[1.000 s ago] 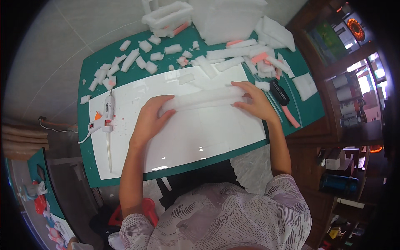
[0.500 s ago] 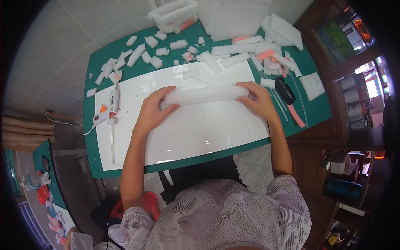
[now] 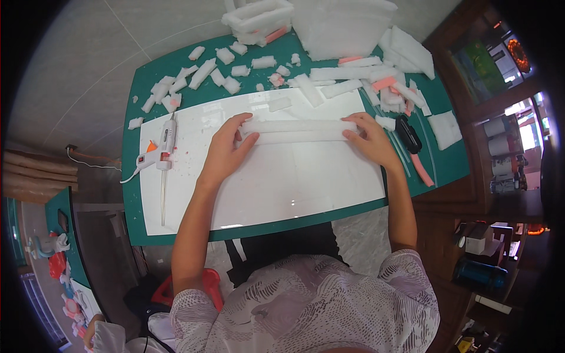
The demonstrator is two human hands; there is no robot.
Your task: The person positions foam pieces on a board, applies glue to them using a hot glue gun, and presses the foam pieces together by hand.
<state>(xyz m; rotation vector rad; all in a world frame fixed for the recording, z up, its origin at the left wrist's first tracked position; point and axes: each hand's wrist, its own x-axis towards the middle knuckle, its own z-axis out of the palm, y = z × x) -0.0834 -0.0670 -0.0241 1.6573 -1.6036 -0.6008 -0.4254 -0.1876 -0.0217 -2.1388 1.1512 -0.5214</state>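
A long white foam strip [image 3: 300,132], rolled or folded lengthwise with a seam along it, lies crosswise over the white board [image 3: 282,182]. My left hand [image 3: 231,146] grips its left end, thumb on the near side and fingers on the far side. At the other end, my right hand [image 3: 368,138] holds it the same way. Just beyond the strip lies a small flat white piece [image 3: 280,104]. To the left of my left hand rests a white glue gun [image 3: 165,144] with a clear glue stick in it.
White foam pieces [image 3: 203,73] lie scattered along the green table's [image 3: 133,203] far side. A foam basket [image 3: 259,20] and a foam block [image 3: 341,29] stand at the back. On the right is a black-and-pink tool [image 3: 410,135] beside clear sticks. A red stool [image 3: 213,288] is below.
The strip has turned in my hands, and a lengthwise seam now shows along it. My left hand sits slightly further right. The whole view has shifted a little.
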